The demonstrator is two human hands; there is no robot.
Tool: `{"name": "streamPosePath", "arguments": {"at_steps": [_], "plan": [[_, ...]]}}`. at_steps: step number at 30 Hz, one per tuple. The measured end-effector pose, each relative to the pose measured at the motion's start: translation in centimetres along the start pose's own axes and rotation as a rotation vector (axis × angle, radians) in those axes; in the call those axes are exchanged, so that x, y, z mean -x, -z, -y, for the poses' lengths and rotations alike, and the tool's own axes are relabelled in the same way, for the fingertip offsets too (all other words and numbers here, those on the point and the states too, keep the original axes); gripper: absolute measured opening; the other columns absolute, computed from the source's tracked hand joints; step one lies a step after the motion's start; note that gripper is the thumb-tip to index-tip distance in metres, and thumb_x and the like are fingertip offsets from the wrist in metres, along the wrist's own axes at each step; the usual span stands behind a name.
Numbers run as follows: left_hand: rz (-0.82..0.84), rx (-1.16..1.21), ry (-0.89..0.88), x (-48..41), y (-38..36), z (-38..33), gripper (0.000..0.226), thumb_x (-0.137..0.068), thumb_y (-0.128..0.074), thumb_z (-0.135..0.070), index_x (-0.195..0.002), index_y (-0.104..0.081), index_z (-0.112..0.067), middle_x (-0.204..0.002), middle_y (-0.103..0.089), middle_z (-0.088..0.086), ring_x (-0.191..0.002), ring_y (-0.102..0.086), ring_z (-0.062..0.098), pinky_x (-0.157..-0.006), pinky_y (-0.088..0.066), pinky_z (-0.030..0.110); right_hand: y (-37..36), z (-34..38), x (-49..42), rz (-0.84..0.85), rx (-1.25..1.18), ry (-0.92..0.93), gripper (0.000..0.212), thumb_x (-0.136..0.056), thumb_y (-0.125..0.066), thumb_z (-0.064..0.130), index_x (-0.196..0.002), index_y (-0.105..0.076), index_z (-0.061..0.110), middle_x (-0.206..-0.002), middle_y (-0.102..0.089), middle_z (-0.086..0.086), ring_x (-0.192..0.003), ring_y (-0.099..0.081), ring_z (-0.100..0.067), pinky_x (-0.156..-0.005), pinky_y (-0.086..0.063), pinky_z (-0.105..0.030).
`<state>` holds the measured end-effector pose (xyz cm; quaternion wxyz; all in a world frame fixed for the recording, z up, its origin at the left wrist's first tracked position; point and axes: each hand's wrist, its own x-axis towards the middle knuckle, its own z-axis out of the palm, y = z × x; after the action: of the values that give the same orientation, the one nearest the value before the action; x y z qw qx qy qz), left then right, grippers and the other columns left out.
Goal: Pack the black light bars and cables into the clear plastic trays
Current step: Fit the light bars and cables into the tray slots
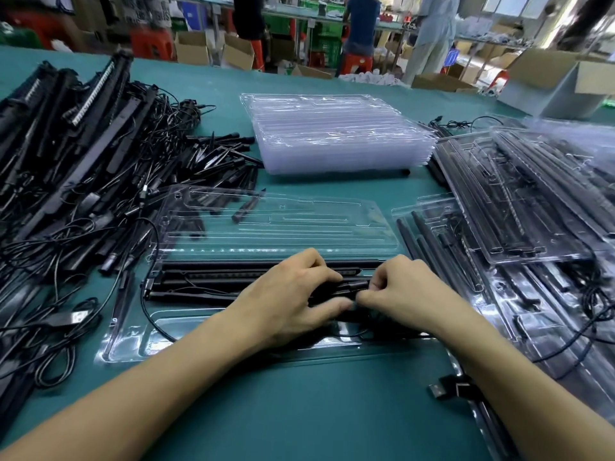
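1. Light bars (233,277) lie side by side, running left to right, in the near half of the open clear tray (133,341) right in front of the person. Its far half (266,221) lies flat with nothing packed in it.
2. Both hands meet over the right part of the bars. The left hand (293,294) has its fingers curled and pinches a small black piece (356,287). The right hand (406,291) is curled tight onto the same piece from the other side. From where I stand I cannot tell whether it is a plug or a bundled cable end.
3. To me the step looks like seating that piece beside the bars. It wants lining up with the moulded pocket first, then a straight push down rather than a twist.
4. One hand would do well to steady the bars, so they do not ride up out of their grooves.
5. A thin cable (149,314) loops out past the tray's left edge. I would tuck it inside before any closing, or the plastic may nip it.
6. Supply is close: a loose pile (83,161) on the left, empty trays (332,134) stacked at the far side and filled trays (532,201) on the right.
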<state>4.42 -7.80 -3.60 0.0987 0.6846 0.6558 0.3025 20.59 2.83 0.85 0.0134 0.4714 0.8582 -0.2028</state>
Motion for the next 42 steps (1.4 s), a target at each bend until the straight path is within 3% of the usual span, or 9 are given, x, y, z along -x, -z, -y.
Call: {"name": "streamPosePath", "arguments": {"at_steps": [6, 14, 20, 23, 27, 30, 33, 37, 42], "plan": [[-0.02, 0.034, 0.016, -0.2, 0.0, 0.4, 0.019, -0.096, -0.062, -0.027, -0.11, -0.074, -0.021, -0.097, -0.059, -0.005, -0.089, -0.056, 0.009, -0.085, -0.046, 0.026, -1.2, -0.2, 0.7, -0.078, 0.134, 0.025, 0.02, -0.08, -0.052, 0.035, -0.073, -0.058, 0.017, -0.075, -0.06, -0.002, -0.076, -0.058, -0.031, -0.067, -0.05, -0.035], [-0.053, 0.044, 0.003, -0.5, 0.0, 0.6, 0.015, -0.094, -0.065, -0.018, -0.105, -0.075, -0.013, -0.095, -0.065, 0.004, -0.089, -0.062, 0.02, -0.083, -0.05, 0.037, -2.3, -0.7, 1.2, -0.245, 0.255, 0.155, 0.022, -0.101, -0.039, 0.035, -0.092, -0.043, 0.016, -0.082, -0.046, -0.003, -0.081, -0.052, -0.036, -0.062, -0.038, -0.037], [-0.04, 0.035, -0.023, -0.4, -0.1, 0.6, 0.013, -0.095, -0.064, -0.019, -0.103, -0.073, -0.015, -0.096, -0.063, 0.0, -0.091, -0.061, 0.018, -0.084, -0.05, 0.037, -1.2, -1.7, 0.9, -0.07, 0.067, 0.205, 0.023, -0.087, -0.05, 0.024, -0.109, -0.057, 0.026, -0.079, -0.065, 0.004, -0.087, -0.058, -0.024, -0.074, -0.049, -0.035], [-0.029, 0.04, -0.026, -0.4, 0.0, 0.7, 0.012, -0.094, -0.065, -0.019, -0.102, -0.074, -0.016, -0.094, -0.062, -0.001, -0.088, -0.06, 0.015, -0.083, -0.05, 0.033, -1.1, -2.1, 0.6, -0.106, -0.051, 0.185, 0.02, -0.083, -0.056, 0.018, -0.1, -0.063, 0.026, -0.062, -0.064, 0.014, -0.075, -0.055, -0.006, -0.066, -0.044, -0.025], [-0.006, 0.03, -0.032, -0.4, 0.3, 0.5, 0.013, -0.094, -0.066, -0.019, -0.102, -0.076, -0.016, -0.092, -0.062, 0.0, -0.086, -0.061, 0.016, -0.081, -0.048, 0.027, -1.4, -2.2, 0.4, -0.328, -0.059, 0.182, 0.005, -0.088, -0.064, 0.021, -0.085, -0.067, 0.023, -0.071, -0.066, 0.01, -0.076, -0.062, -0.016, -0.074, -0.052, -0.033], [0.006, 0.02, 0.008, -0.7, 0.4, 0.4, 0.014, -0.093, -0.067, -0.021, -0.103, -0.077, -0.017, -0.085, -0.057, -0.005, -0.08, -0.056, 0.013, -0.076, -0.044, 0.021, -1.3, -2.3, 0.5, -0.277, -0.124, 0.214, 0.005, -0.09, -0.065, 0.022, -0.088, -0.07, 0.024, -0.08, -0.068, 0.01, -0.079, -0.063, -0.013, -0.079, -0.052, -0.034], [0.038, 0.06, 0.046, -1.1, 0.8, 0.2, 0.014, -0.092, -0.069, -0.021, -0.102, -0.079, -0.02, -0.076, -0.047, -0.013, -0.068, -0.045, 0.002, -0.065, -0.031, 0.005, -0.7, -2.2, 1.1, -0.137, -0.134, 0.202, 0.011, -0.08, -0.068, 0.028, -0.091, -0.07, 0.027, -0.068, -0.067, 0.014, -0.073, -0.062, -0.004, -0.075, -0.053, -0.033], [0.063, 0.074, 0.023, -1.1, 1.0, 0.1, 0.016, -0.093, -0.067, -0.019, -0.105, -0.078, -0.02, -0.075, -0.041, -0.014, -0.067, -0.043, -0.003, -0.065, -0.03, 0.014, -0.3, -1.5, 1.2, -0.058, -0.089, 0.11, 0.015, -0.072, -0.065, 0.026, -0.086, -0.067, 0.027, -0.064, -0.066, 0.012, -0.072, -0.061, -0.005, -0.07, -0.053, -0.03], [0.073, 0.069, 0.021, -0.9, 1.0, 0.2, 0.017, -0.095, -0.066, -0.02, -0.107, -0.077, -0.021, -0.076, -0.04, -0.014, -0.07, -0.044, 0.002, -0.067, -0.031, 0.012, -1.5, -1.2, 1.2, -0.272, -0.087, 0.101, 0.024, -0.082, -0.057, 0.016, -0.1, -0.071, 0.025, -0.07, -0.067, 0.01, -0.081, -0.063, -0.019, -0.076, -0.053, -0.034]]}}
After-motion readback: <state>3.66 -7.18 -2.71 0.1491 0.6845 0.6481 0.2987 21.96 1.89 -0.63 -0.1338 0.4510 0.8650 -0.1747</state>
